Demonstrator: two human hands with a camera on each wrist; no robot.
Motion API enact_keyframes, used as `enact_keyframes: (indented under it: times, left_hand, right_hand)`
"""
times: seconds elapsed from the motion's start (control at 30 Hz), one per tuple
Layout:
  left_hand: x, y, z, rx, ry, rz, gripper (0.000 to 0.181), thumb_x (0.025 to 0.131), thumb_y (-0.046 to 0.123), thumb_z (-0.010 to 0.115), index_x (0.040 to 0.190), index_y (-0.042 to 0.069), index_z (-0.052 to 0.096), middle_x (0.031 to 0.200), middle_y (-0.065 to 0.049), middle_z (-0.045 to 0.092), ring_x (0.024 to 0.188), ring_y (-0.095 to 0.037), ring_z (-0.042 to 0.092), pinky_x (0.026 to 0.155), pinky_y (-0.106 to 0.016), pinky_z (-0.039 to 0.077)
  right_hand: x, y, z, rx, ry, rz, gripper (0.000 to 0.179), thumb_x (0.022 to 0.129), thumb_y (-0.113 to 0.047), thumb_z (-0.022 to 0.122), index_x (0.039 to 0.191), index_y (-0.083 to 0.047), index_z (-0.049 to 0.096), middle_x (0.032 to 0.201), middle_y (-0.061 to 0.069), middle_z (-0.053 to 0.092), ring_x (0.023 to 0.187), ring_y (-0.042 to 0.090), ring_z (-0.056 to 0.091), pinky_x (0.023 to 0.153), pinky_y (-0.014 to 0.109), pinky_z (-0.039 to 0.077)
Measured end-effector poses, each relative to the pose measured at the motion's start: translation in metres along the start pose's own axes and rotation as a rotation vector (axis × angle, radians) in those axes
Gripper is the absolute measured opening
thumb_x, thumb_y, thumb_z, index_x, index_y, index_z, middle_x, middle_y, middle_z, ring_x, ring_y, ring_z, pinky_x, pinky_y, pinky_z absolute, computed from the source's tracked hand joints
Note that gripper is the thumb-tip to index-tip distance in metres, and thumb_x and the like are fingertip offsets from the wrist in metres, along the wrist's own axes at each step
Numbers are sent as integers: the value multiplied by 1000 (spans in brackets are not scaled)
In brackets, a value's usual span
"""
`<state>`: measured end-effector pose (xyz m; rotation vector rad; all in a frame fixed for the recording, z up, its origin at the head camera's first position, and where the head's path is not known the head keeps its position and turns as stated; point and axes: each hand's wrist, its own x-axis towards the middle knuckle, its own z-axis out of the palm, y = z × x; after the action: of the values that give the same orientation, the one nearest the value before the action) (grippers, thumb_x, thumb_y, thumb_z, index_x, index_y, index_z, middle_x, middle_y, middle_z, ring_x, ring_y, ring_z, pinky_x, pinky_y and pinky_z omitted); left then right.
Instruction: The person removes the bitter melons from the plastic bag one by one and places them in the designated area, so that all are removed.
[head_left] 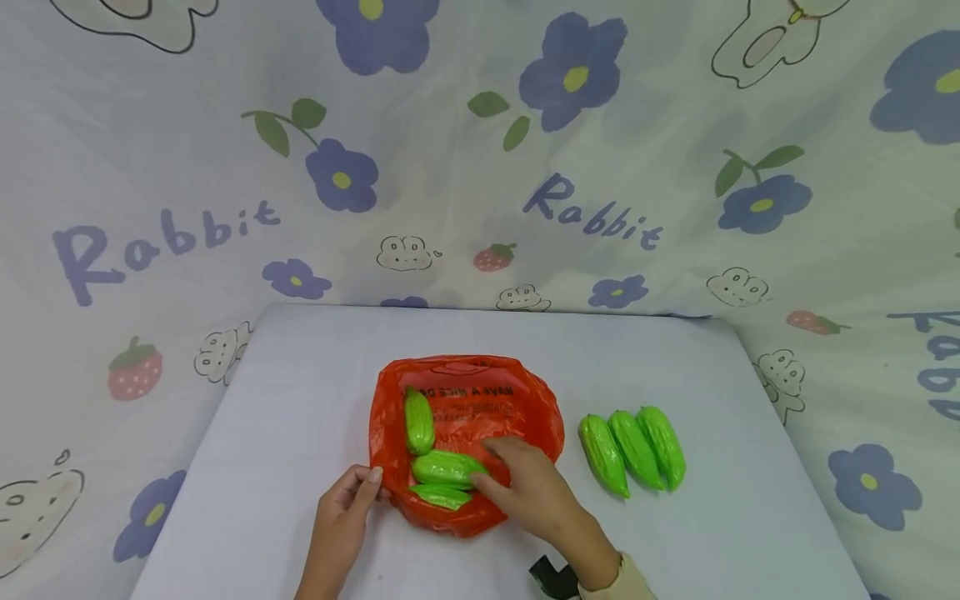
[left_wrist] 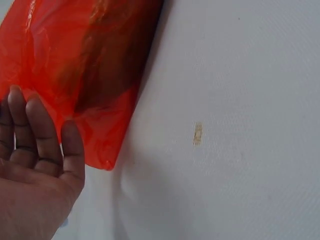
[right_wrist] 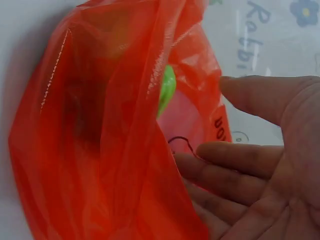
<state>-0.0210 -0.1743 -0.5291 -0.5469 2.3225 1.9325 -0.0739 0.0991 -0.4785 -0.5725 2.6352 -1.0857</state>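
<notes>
Head: 1 red bag [head_left: 495, 423] on white table [head_left: 720, 517], floral cloth [head_left: 442, 167] behind.

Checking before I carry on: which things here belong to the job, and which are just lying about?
Likely job things:
red bag, held by left hand
three green vegetables inside, by right hand
three loose vegetables outside, probably

Just there:
white table
flowered cloth
dark object, unclear

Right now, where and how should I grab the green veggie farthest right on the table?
I'd grip the rightmost green veggie around its middle, coming from above and the right: it's long, lies flat, and its left side sits close beside the next veggie, while its right side is free.
</notes>
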Motion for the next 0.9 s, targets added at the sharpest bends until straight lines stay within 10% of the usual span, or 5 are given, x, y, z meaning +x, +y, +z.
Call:
enact_keyframes:
  times: [0.27, 0.9]
  left_hand:
    - [-1, -1, 0, -38, -6, 16, 34, 110, 32, 57, 101, 0, 65, 94, -8, 68, 92, -17, 64, 85, -26, 56]
    - [-1, 0, 2, -35, -16, -7, 36, 110, 36, 57, 102, 1, 64, 92, -8, 67, 91, -17, 62, 83, -26, 54]
  right_hand:
    - [13, -2, 10, -80, -192, 85, 62, 95, -37, 78, 144, -4, 59, 138, 7, 65, 128, 25, 61, 105, 49, 51]
    - [28, 2, 20, -161, -212, 143, 46, 89, -29, 85, 125, -6, 68, 110, 0, 71, 99, 17, 65, 92, 42, 56]
